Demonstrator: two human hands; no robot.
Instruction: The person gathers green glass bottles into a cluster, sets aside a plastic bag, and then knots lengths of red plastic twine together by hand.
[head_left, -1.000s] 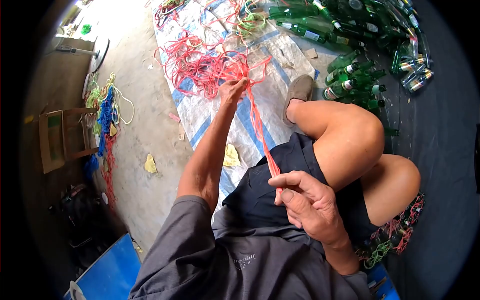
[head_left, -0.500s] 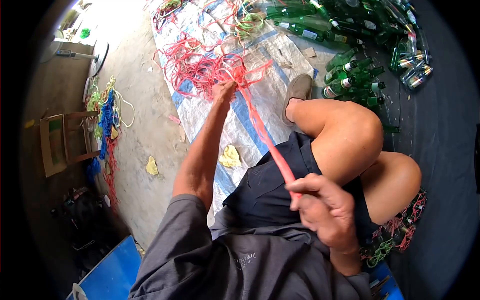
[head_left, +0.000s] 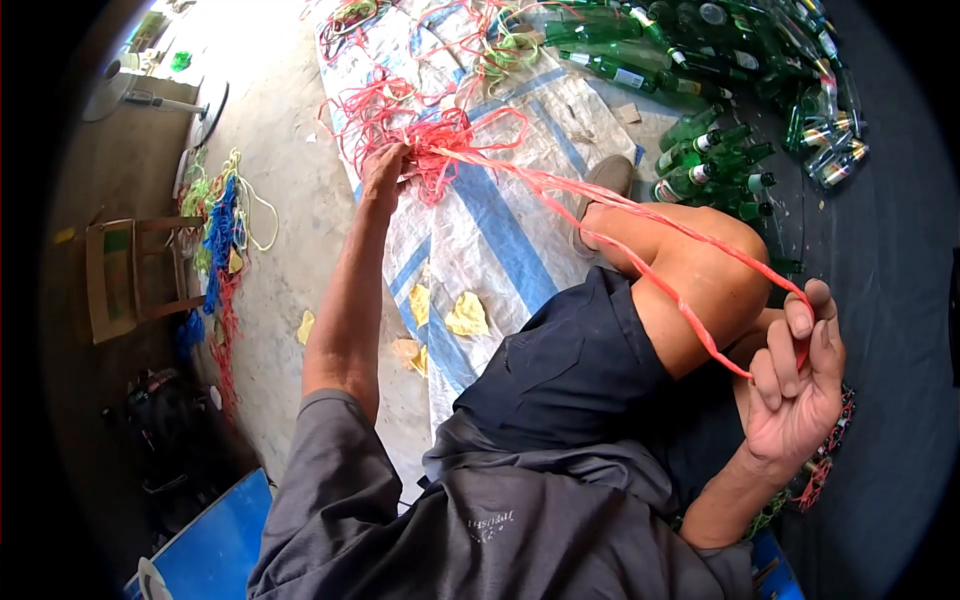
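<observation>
A long loop of red plastic twine (head_left: 640, 212) stretches across my bent knee between my two hands. My right hand (head_left: 797, 375), palm up at the right, has its fingers curled round the loop's end. At the other end my left hand (head_left: 386, 170) is closed on the twine at the edge of a tangled red heap (head_left: 440, 150); the exact grip is partly hidden by the back of the hand. The heap lies on a white and blue striped tarp (head_left: 500, 230).
Green glass bottles (head_left: 690, 180) stand beside my shoe (head_left: 608, 180), with more lying behind. Yellow scraps (head_left: 467, 315) lie on the tarp. At the left are a small wooden chair (head_left: 165, 265), blue and red twine (head_left: 220, 230) and a fan (head_left: 210, 112).
My right hand has moved right and drawn the twine out into a wide loop. My left hand has shifted left, tugging the red heap; the yellow scraps show more.
</observation>
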